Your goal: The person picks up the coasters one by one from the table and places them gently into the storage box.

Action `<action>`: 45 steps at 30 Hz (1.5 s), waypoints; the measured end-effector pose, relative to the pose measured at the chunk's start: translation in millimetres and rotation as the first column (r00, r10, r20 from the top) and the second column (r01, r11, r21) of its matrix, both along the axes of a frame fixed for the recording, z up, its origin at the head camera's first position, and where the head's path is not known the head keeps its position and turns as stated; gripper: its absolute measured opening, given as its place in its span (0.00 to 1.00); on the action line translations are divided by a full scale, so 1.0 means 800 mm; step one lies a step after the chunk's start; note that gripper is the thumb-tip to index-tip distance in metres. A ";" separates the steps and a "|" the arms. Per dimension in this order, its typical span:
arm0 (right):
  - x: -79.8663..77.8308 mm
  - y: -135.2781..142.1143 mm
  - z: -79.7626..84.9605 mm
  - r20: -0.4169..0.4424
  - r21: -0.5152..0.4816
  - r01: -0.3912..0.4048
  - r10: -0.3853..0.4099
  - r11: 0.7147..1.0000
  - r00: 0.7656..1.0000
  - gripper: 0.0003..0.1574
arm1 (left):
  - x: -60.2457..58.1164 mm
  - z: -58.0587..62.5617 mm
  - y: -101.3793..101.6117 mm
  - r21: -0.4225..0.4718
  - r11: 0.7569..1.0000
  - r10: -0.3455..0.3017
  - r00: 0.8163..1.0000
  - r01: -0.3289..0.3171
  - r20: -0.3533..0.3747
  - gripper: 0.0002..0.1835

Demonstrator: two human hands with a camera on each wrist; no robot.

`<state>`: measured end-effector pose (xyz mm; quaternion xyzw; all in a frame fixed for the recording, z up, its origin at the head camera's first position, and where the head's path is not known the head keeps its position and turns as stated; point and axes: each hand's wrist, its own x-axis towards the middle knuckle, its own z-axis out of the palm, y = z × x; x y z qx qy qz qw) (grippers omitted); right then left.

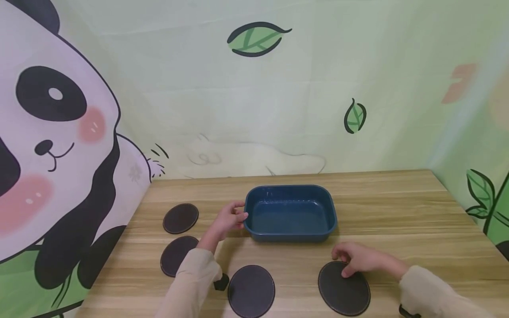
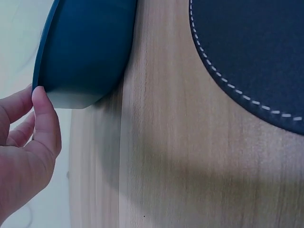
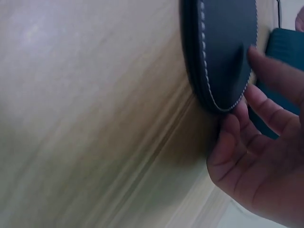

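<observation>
Smooth rounded blue dish [image 1: 291, 217]; stitched circular disc [image 1: 345, 292]; grained wooden table [image 1: 401, 212].

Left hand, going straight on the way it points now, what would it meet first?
The blue dish; the left hand appears to pinch its left edge, leaving no visible gap.

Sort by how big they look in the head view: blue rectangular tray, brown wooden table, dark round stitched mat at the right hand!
Largest: brown wooden table
Next: blue rectangular tray
Smallest: dark round stitched mat
</observation>
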<state>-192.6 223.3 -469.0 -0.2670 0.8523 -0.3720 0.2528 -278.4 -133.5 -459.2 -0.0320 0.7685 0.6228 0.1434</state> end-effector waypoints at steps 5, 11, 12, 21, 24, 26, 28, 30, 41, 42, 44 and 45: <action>0.004 -0.007 -0.001 -0.065 0.061 0.030 -0.026 0.998 0.998 0.21 | 0.000 0.001 0.000 0.010 1.000 0.007 1.000 -0.008 0.016 0.22; 0.008 -0.013 0.000 -0.123 0.125 0.052 -0.036 0.991 0.992 0.23 | 0.000 0.001 0.002 0.008 1.000 0.024 1.000 -0.024 0.015 0.21; 0.009 -0.015 0.000 -0.134 0.139 0.055 -0.037 0.989 0.990 0.23 | 0.000 0.001 0.002 0.009 1.000 0.028 0.999 -0.028 0.018 0.21; 0.012 -0.020 0.003 -0.146 0.189 0.087 -0.060 0.978 0.987 0.28 | -0.002 0.001 0.003 0.013 0.999 0.044 0.999 -0.044 0.028 0.22; 0.011 -0.019 0.004 -0.123 0.182 0.095 -0.073 0.979 0.990 0.29 | -0.002 0.002 0.005 0.008 0.999 0.040 0.999 -0.040 0.028 0.22; 0.011 -0.018 0.005 -0.098 0.173 0.100 -0.084 0.980 0.992 0.29 | 0.001 0.007 0.006 0.007 1.000 0.030 0.999 -0.031 0.030 0.22; 0.010 -0.017 0.009 -0.062 0.157 0.103 -0.094 0.982 0.994 0.29 | 0.004 0.013 0.006 0.007 1.000 0.023 0.999 -0.023 0.033 0.23; 0.009 -0.016 0.014 -0.043 0.146 0.093 -0.088 0.985 0.995 0.28 | 0.004 0.014 0.006 0.007 1.000 0.023 0.999 -0.023 0.034 0.22; 0.003 -0.008 0.028 0.071 0.033 0.018 -0.020 0.999 0.997 0.20 | -0.003 0.008 0.006 -0.011 0.999 0.046 0.997 -0.046 0.054 0.22; 0.002 -0.007 0.028 0.094 0.012 0.012 -0.013 1.000 0.996 0.20 | -0.003 0.008 0.006 -0.012 0.999 0.046 0.997 -0.046 0.055 0.22; 0.000 -0.005 0.027 0.134 -0.019 0.003 0.000 1.000 0.991 0.20 | -0.002 0.008 0.006 -0.016 0.999 0.046 0.998 -0.045 0.054 0.22; 0.000 -0.003 0.026 0.151 -0.027 0.003 0.001 1.000 0.989 0.20 | -0.002 0.008 0.005 -0.016 0.999 0.046 0.998 -0.046 0.053 0.22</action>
